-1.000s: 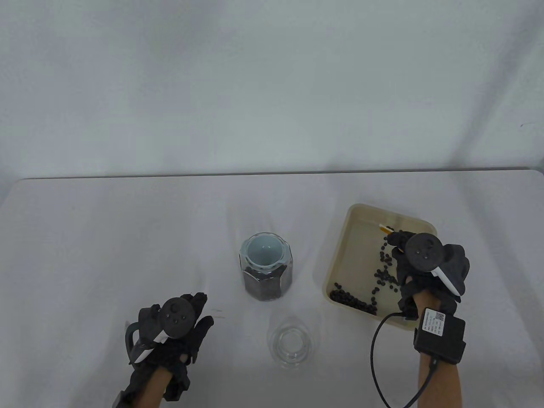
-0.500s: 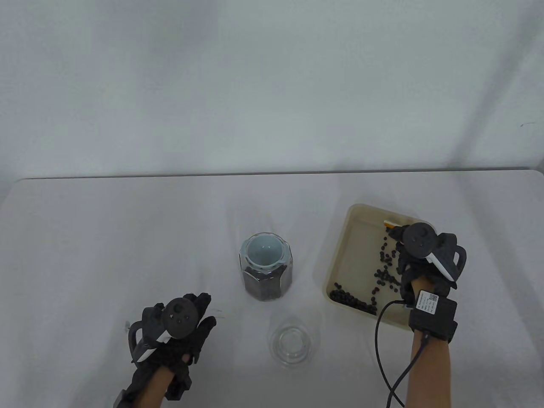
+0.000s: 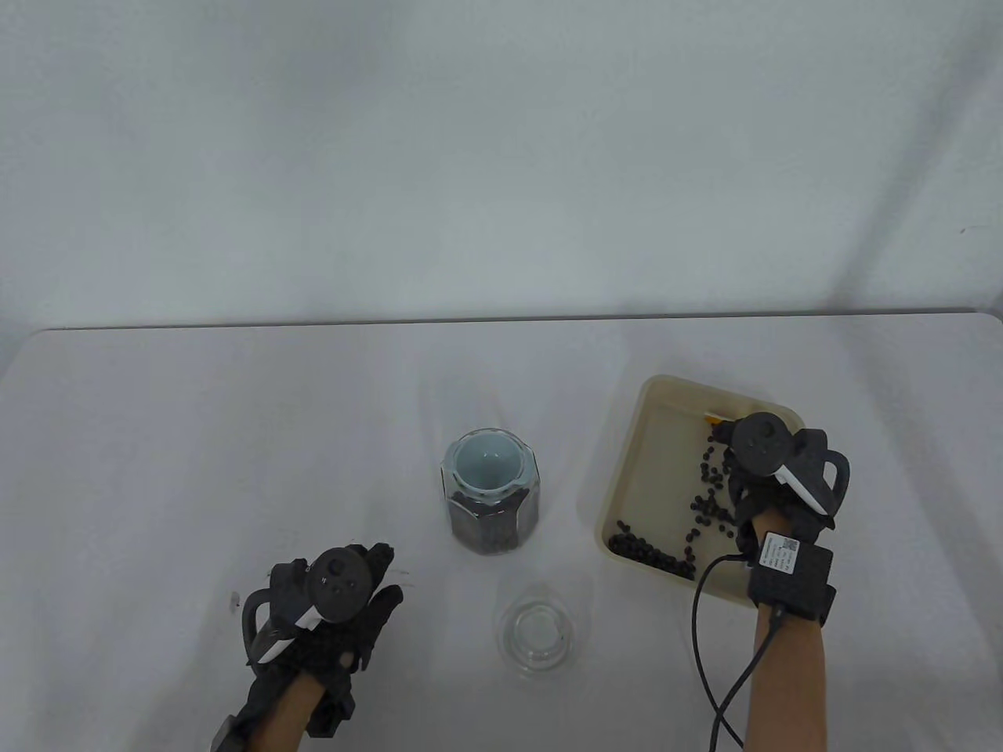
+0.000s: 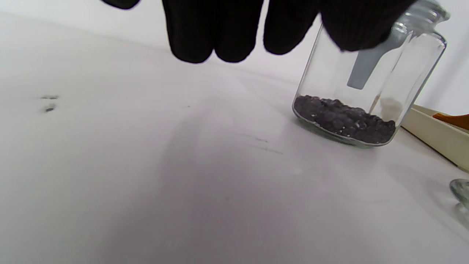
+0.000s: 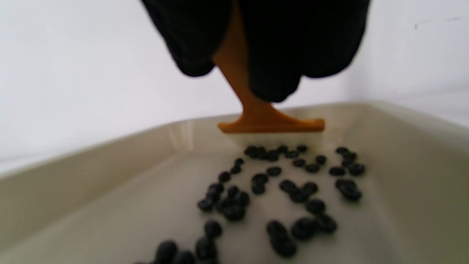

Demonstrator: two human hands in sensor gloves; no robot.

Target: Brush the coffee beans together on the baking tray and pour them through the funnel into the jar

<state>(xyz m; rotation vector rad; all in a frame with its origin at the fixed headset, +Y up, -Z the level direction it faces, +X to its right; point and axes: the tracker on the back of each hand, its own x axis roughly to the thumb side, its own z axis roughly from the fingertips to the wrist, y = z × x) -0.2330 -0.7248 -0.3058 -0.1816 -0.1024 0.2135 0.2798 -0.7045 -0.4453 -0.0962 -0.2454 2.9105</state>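
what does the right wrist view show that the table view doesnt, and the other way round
Only the right wrist view: the orange brush head, its white bristles against the coffee beans, gripped by the right hand.
Only the table view: the jar with its funnel, a clear glass lid, and the left hand holding nothing.
Both: the baking tray and scattered beans.

The only print sits on a white label [image 3: 777, 552] atop the black wrist box [image 3: 791, 573]: a small code and lines, too tiny to read.
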